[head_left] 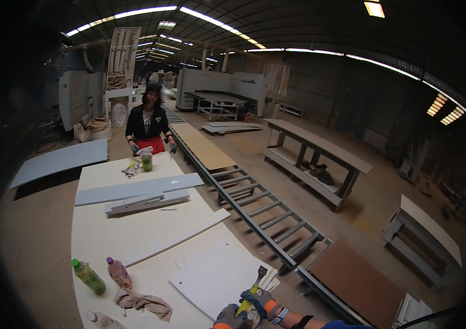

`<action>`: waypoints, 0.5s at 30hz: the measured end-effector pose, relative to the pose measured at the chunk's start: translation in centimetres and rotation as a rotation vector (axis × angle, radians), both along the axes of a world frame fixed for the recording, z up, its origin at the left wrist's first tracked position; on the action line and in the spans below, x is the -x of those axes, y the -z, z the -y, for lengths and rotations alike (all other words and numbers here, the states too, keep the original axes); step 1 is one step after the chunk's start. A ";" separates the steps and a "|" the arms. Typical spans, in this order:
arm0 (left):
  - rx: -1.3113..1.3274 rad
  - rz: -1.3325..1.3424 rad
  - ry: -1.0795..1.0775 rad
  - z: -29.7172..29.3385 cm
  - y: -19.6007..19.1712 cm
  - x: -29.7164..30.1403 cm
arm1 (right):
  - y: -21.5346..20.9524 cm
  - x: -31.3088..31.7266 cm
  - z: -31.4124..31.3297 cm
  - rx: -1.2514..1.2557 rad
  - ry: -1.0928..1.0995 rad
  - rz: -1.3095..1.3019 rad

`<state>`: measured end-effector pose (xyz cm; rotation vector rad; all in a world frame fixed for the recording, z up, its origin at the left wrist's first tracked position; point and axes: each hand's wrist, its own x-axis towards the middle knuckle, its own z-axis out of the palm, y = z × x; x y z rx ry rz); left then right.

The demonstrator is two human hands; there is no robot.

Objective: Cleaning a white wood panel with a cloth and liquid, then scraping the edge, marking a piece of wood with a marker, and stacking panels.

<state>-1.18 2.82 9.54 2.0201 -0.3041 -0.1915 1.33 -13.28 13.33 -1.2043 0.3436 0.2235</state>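
At the bottom edge both my gloved hands meet around a chisel [252, 287] with a yellow handle and a dark blade pointing up and away. My left hand [226, 317], in a grey glove with an orange cuff, grips the lower end of the handle. Wearing a grey and orange glove with a watch at the wrist, my right hand [264, 302] wraps the handle just above it. The chisel is held over the near corner of a white panel [211, 277] lying on the pale work table [107, 230].
A green bottle [87, 276], a pink bottle [119, 272], a clear bottle [98, 319] and a rag [142, 302] lie left of my hands. Grey panels [139, 189] are stacked mid-table. A co-worker [148, 123] stands at the far end. A roller conveyor [255, 205] runs along the right.
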 end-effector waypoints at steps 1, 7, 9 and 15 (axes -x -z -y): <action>0.000 -0.015 0.024 0.3 -0.6 0.4 | 0.3 0.1 0.4 0.058 0.002 -0.034; 0.335 -0.367 0.081 2.7 4.4 -1.3 | -0.9 1.4 3.1 0.341 0.052 0.275; 0.223 -0.024 0.152 3.2 7.0 -2.6 | -0.3 0.3 5.2 0.161 0.124 0.194; 0.210 -0.334 0.056 3.4 3.1 -1.6 | 0.0 0.7 6.1 -0.003 0.179 0.152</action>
